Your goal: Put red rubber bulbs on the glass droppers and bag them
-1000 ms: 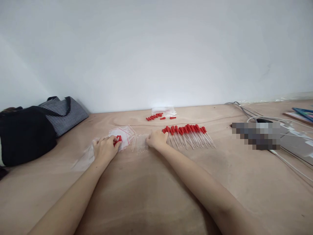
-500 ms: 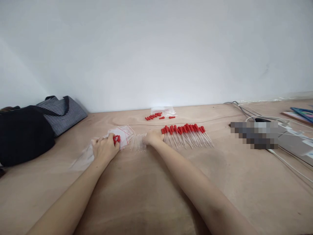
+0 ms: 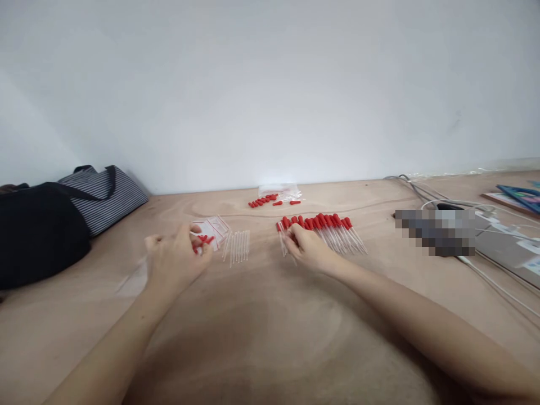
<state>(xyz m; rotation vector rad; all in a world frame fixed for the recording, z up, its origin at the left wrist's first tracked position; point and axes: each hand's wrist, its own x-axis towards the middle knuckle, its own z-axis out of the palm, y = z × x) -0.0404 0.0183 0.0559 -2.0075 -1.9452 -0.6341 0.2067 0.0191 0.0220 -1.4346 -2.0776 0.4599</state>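
My left hand (image 3: 177, 256), blurred, hovers with fingers apart beside loose red rubber bulbs (image 3: 205, 239) on clear plastic bags (image 3: 217, 228) with red lines. Between my hands lies a row of clear thin tubes (image 3: 239, 246) without bulbs. My right hand (image 3: 304, 244) has its thumb and fingers pinched at the left part of a row of tubes with red bulbs (image 3: 337, 228). What those fingers grip is too small to make out; they cover part of the row.
Near the wall, more red bulbs (image 3: 264, 200) lie by a clear bag with thin tubes (image 3: 280, 190). A black bag (image 3: 42, 236) and a striped bag (image 3: 103, 194) stand left. Cables (image 3: 493, 281), a blurred dark object and a laptop (image 3: 502, 242) lie right.
My right hand has moved right, from the bare tubes to the row of bulbed ones. My left hand has lifted slightly and its fingers have spread beside the loose bulbs.
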